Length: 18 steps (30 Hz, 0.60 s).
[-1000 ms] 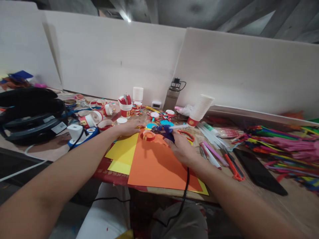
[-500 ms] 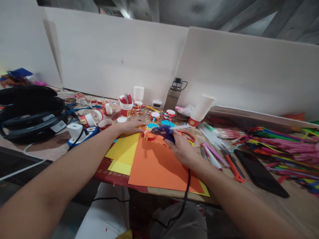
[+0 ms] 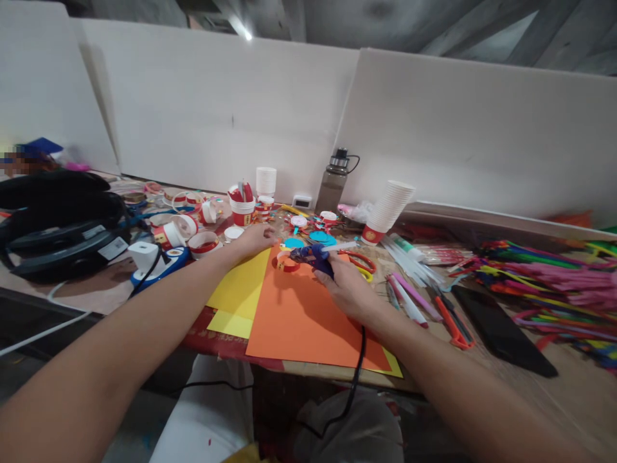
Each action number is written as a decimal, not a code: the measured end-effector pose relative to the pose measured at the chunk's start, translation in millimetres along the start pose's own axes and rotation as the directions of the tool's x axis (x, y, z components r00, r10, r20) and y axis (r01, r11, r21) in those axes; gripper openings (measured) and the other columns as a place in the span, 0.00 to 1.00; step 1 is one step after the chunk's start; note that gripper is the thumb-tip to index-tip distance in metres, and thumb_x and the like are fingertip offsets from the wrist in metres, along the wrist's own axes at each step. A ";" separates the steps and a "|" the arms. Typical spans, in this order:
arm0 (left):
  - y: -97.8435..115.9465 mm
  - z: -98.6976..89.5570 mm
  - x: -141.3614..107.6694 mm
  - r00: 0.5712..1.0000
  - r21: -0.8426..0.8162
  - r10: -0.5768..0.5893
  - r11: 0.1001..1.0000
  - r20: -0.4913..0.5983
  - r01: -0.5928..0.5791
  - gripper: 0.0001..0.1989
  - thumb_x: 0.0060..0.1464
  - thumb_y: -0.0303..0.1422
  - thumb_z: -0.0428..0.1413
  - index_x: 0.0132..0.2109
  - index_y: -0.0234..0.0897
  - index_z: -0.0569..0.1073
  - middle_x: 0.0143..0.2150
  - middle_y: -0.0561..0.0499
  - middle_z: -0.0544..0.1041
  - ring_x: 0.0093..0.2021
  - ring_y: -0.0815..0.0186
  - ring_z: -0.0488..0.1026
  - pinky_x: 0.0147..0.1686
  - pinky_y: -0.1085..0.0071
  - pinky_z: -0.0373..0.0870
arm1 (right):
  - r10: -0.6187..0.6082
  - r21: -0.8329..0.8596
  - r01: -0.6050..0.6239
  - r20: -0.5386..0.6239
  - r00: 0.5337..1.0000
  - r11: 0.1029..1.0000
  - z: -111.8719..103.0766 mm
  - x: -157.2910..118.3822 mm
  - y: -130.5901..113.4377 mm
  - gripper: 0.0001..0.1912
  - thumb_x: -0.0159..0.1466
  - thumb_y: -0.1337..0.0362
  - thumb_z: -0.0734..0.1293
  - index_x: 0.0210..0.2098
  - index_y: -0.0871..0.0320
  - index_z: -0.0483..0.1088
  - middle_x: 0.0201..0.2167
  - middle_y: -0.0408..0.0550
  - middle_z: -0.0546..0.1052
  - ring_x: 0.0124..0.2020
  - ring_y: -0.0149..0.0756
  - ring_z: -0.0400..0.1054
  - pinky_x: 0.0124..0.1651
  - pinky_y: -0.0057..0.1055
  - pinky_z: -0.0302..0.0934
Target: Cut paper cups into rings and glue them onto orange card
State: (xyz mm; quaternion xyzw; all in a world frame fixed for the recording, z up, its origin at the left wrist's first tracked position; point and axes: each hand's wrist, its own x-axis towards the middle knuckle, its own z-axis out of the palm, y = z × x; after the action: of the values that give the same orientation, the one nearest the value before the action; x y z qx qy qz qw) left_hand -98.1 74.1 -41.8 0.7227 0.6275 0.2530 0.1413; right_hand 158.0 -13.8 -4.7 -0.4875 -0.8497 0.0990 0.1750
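Observation:
My right hand is wrapped round a blue hot glue gun, with a clear glue stick poking out of its back end. The gun's nozzle points left, close to a red and white paper-cup ring on the orange sheet. My left hand is above the far edge of the yellow sheet, left of the ring, its fingers loosely curled and apart with nothing visible in them. Blue paper discs lie just beyond the ring.
Scissors, pens, a box cutter and a black phone lie to the right. Stacked paper cups and a bottle stand behind. Cut cup rings and a charger on a power strip are left.
My left hand has drawn back a little from the ring, and its fingers have curled. The glue gun in my right hand has shifted slightly left and down.

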 end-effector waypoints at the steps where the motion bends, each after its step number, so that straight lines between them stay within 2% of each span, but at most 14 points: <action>1: -0.4 0.8 3.1 1.000 0.009 -0.028 1.000 -0.008 0.028 0.22 0.51 0.37 0.56 0.52 0.31 0.72 0.46 0.43 0.78 0.43 0.61 0.75 0.42 0.71 0.69 | -0.009 0.001 0.009 -0.004 1.000 1.000 0.2 0.2 0.4 0.16 0.66 0.62 0.60 0.51 0.61 0.63 0.44 0.56 0.75 0.43 0.42 0.68 0.41 0.30 0.55; 4: -0.5 2.9 14.0 0.999 0.057 -0.039 0.998 0.002 0.039 0.19 0.49 0.36 0.57 0.48 0.31 0.74 0.46 0.43 0.78 0.44 0.60 0.75 0.42 0.71 0.69 | -0.014 0.006 0.014 -0.005 1.000 1.000 1.0 0.9 1.5 0.16 0.66 0.62 0.60 0.51 0.61 0.63 0.44 0.55 0.75 0.43 0.42 0.68 0.41 0.30 0.55; 8: 0.7 3.9 26.7 0.996 0.099 0.014 0.995 0.092 -0.024 0.11 0.45 0.30 0.59 0.38 0.33 0.77 0.41 0.46 0.80 0.41 0.61 0.75 0.43 0.71 0.68 | -0.009 0.027 0.009 0.006 1.000 1.000 2.2 1.0 2.4 0.16 0.65 0.63 0.60 0.51 0.61 0.64 0.43 0.55 0.76 0.42 0.41 0.69 0.40 0.30 0.55; 13: -2.2 3.4 36.2 0.985 0.112 0.009 0.993 0.172 -0.029 0.12 0.44 0.27 0.58 0.39 0.33 0.77 0.41 0.45 0.80 0.40 0.63 0.75 0.41 0.73 0.68 | -0.013 0.023 0.013 -0.002 1.000 1.000 2.1 -0.1 1.9 0.17 0.65 0.63 0.61 0.53 0.61 0.63 0.43 0.55 0.76 0.41 0.42 0.69 0.39 0.30 0.55; 18: -3.0 5.6 38.4 0.984 0.089 -0.012 0.996 0.177 -0.004 0.11 0.46 0.31 0.58 0.38 0.33 0.76 0.38 0.46 0.80 0.37 0.63 0.75 0.35 0.74 0.68 | -0.002 0.032 0.002 0.009 1.000 0.999 0.4 -0.5 0.6 0.16 0.65 0.63 0.61 0.51 0.61 0.64 0.43 0.55 0.76 0.41 0.41 0.69 0.39 0.29 0.55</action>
State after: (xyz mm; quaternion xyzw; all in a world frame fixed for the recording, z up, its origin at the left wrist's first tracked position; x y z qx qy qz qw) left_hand -94.3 112.9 -40.8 0.7466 0.6245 0.1591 0.1651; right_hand 158.6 -13.9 -5.4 -0.4832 -0.8493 0.1147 0.1790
